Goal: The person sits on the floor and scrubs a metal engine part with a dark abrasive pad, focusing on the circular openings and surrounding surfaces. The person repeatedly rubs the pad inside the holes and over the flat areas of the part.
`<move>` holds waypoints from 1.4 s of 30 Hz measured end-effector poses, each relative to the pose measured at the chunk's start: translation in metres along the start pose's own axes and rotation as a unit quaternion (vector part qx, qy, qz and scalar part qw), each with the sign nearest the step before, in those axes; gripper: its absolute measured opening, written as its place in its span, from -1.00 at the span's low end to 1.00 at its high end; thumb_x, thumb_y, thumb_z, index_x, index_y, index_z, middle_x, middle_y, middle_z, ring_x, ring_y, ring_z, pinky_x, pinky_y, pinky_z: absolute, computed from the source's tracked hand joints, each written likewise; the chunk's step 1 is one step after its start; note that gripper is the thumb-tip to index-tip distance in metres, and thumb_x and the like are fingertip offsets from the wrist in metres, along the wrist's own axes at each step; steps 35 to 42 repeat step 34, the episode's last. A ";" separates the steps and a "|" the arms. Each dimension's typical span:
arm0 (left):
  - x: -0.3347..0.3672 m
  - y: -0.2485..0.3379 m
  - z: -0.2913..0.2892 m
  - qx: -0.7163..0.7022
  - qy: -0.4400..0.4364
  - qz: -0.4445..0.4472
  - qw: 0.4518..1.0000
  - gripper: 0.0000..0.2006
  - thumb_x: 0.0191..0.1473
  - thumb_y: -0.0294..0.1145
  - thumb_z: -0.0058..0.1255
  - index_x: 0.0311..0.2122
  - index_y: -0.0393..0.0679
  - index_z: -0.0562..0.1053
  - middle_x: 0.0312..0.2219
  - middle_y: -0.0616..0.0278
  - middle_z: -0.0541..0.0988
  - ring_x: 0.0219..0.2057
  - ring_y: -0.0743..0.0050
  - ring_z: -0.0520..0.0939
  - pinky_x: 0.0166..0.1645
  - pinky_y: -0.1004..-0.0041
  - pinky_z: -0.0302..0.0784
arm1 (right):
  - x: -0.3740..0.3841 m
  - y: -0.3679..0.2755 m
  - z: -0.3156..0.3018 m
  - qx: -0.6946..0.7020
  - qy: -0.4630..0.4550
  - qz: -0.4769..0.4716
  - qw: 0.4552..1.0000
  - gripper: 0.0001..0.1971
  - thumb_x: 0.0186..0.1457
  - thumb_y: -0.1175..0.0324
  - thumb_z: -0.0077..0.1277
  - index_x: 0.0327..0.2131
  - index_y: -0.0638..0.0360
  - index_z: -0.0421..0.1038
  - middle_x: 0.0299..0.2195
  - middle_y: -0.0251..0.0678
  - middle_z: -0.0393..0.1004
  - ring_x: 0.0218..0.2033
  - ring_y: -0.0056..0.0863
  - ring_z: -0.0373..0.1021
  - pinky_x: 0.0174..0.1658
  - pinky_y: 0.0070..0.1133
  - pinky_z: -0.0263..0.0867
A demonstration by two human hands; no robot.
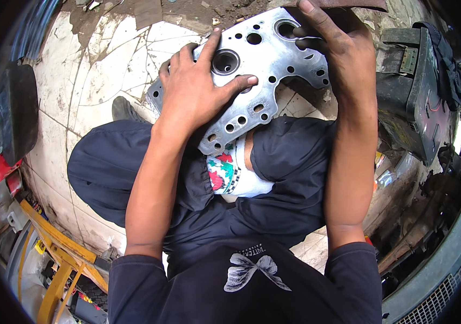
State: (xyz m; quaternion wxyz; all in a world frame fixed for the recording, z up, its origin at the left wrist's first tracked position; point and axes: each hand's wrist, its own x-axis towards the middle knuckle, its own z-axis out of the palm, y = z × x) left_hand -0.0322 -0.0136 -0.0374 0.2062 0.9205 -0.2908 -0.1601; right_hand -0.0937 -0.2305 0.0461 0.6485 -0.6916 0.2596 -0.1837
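Observation:
A flat silver metal engine part (pixel 265 62) with many round holes and a wavy edge is tilted above my legs. My left hand (pixel 192 86) lies on its left side, fingers spread and thumb stretched across the face, next to a large round bore. At the far right end of the part, my right hand (pixel 338 40) has its fingers curled, with blackened fingertips near another large bore. A reddish-brown strip (pixel 368 4), like sandpaper, runs from my right hand at the top edge; part of it is hidden behind the hand.
Cracked pale tiles (pixel 106 70) lie below, with dirt and scraps beyond. On the right stand a dark battered box (pixel 403 97) and a grey-green curved panel (pixel 435 291). A yellow frame (pixel 58 243) stands at lower left. A patterned cloth (pixel 230 173) lies between my legs.

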 end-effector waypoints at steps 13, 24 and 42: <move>0.001 -0.013 -0.001 -0.024 0.034 0.115 0.992 0.04 -0.12 0.12 0.44 0.43 -0.11 0.28 0.25 -0.29 0.39 0.31 -0.30 0.40 0.38 -0.01 0.31 | 0.008 -0.005 -0.004 0.025 0.058 0.045 0.997 -0.69 0.16 0.26 0.35 -0.18 0.31 0.56 -0.31 -0.25 0.66 -0.40 -0.52 0.57 -0.39 -0.60 0.47; 0.005 -0.006 0.004 -0.076 0.038 0.117 0.989 0.07 -0.19 0.25 0.45 0.38 -0.14 0.35 0.23 -0.38 0.37 0.30 -0.33 0.38 0.45 -0.14 0.07 | 0.007 0.000 -0.006 0.025 0.003 0.026 0.999 -0.65 0.09 0.36 0.39 -0.13 0.40 0.58 -0.30 -0.25 0.66 -0.32 -0.49 0.60 -0.21 -0.60 0.49; -0.003 -0.057 -0.040 -0.162 -0.143 -0.004 0.976 0.04 -0.01 0.04 0.40 0.50 -0.09 0.14 0.35 -0.29 0.32 0.39 -0.33 0.31 0.44 0.02 0.25 | 0.006 -0.009 -0.022 -0.037 -0.024 0.055 0.997 -0.60 0.07 0.28 0.38 -0.09 0.36 0.59 -0.27 -0.24 0.65 -0.30 -0.54 0.57 -0.22 -0.66 0.43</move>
